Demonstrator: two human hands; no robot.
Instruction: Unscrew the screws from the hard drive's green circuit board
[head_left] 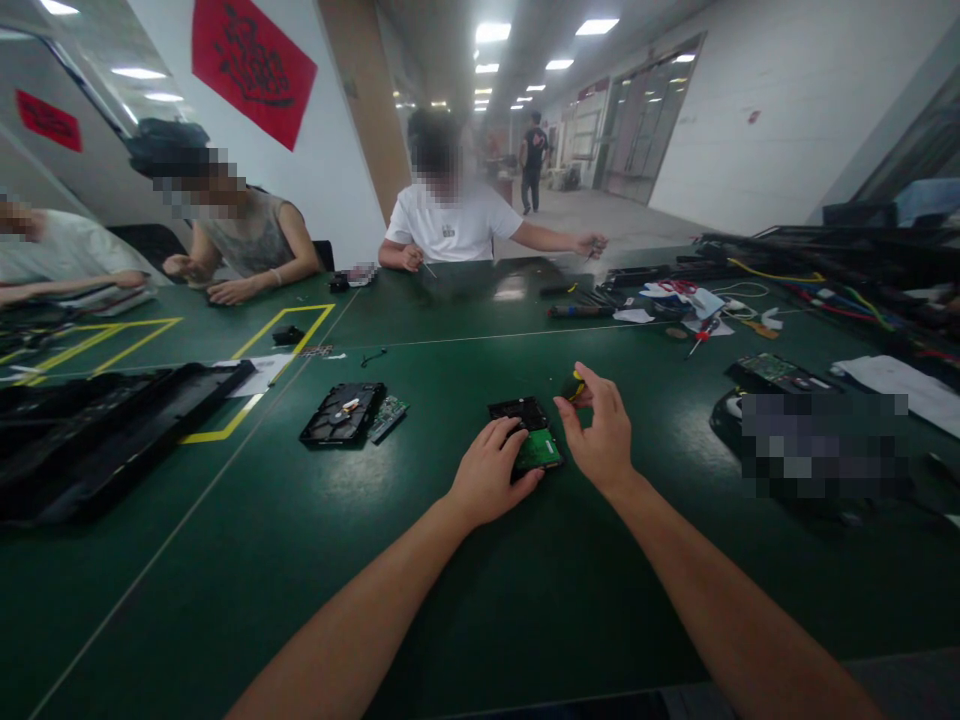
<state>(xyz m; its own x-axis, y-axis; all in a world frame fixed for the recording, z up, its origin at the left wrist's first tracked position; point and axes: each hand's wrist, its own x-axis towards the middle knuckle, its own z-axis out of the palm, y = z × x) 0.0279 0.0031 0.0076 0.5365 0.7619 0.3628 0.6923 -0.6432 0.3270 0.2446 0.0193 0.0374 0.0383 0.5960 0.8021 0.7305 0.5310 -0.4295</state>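
On the green table in front of me lies a hard drive, its green circuit board facing up. My left hand grips it from the left, with fingers over the top and the thumb along the near edge, covering part of it. Just right of the drive, my right hand is raised, its thumb and fingers closed around a small yellow and black screwdriver. The tool's tip cannot be made out. Left of my hands rest another black drive and a loose circuit board touching or close beside it.
A long black casing lies at left over yellow tape marks. At right are another drive with a board, a red screwdriver, papers and cables. Across the table sits a person in a white shirt; two others sit at left.
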